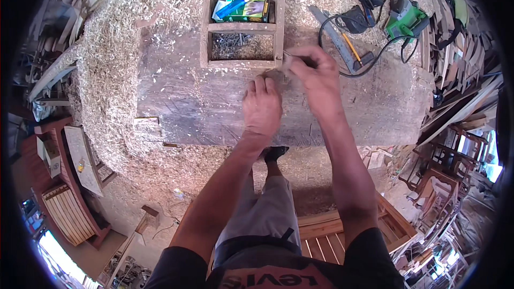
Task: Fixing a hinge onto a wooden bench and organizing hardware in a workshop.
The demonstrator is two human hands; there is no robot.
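My left hand [262,106] rests on the wooden workbench [193,101], fingers bent and close together, just in front of the near right corner of a divided wooden box [244,64]. Whatever may lie under its fingertips is hidden. Beside that corner my right hand [318,72] is raised over the bench, thumb and forefinger brought together and smeared by motion. A small thing between those fingers cannot be made out. Inside the box are loose nails [230,43] in the nearest compartment, a green carton [254,9] with a blue object on it, and pencils among more nails farther back.
Right of the box lie a metal square [334,37], a yellow pencil [352,48] and a green power tool [406,18] with a black cord. Wood shavings [112,75] cover the left side. Boards are stacked at the right. A slatted wooden piece [326,241] stands behind my legs.
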